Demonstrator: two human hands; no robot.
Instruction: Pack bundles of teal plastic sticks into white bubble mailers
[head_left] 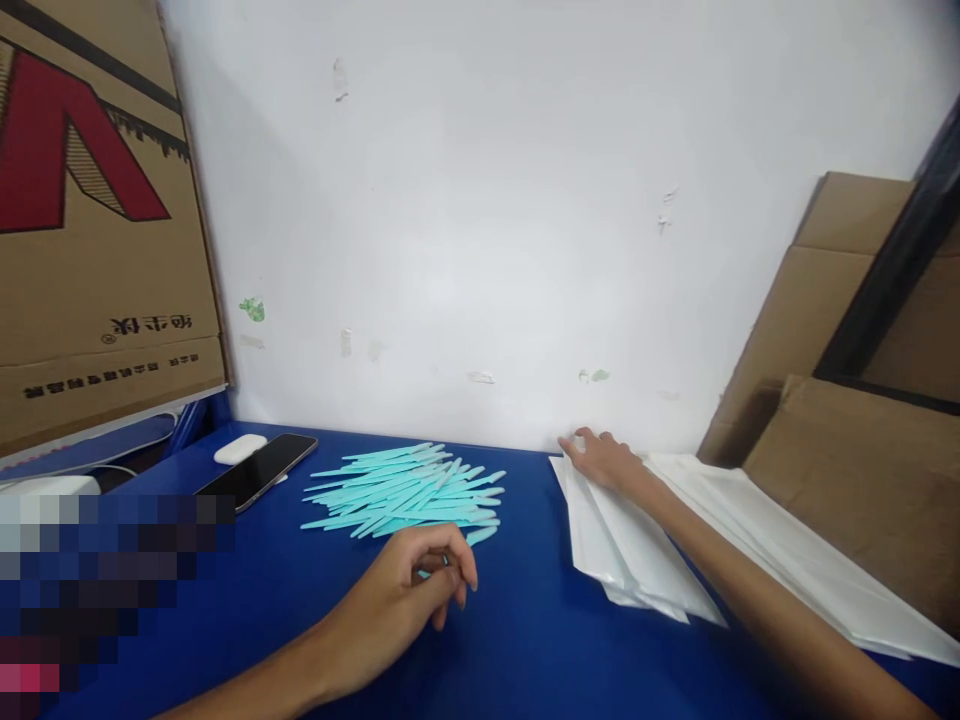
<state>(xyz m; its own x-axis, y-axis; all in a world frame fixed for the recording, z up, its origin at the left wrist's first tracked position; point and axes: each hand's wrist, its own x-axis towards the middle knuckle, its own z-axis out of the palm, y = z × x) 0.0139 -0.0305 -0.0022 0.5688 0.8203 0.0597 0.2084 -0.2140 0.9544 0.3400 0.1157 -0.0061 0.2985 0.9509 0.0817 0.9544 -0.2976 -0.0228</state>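
A loose pile of thin turquoise sticks [405, 490] with paler ends lies on the blue table. Just in front of it is my left hand [424, 585], fingers curled towards the thumb. A small turquoise patch shows through the gap in the curl; whether it is held or lies behind the hand is unclear. My right hand [604, 462] reaches to the far end of a stack of flat white bags or sheets [622, 545]. Its fingers are spread over the top edge, touching it. My right forearm crosses above a second white stack [757, 540].
A phone [262, 470] and a white rounded case [240, 448] lie at the left. A large printed carton [112, 280] stands behind them. Brown cardboard [862, 490] leans at the right. The white wall [480, 230] closes off the table's back edge.
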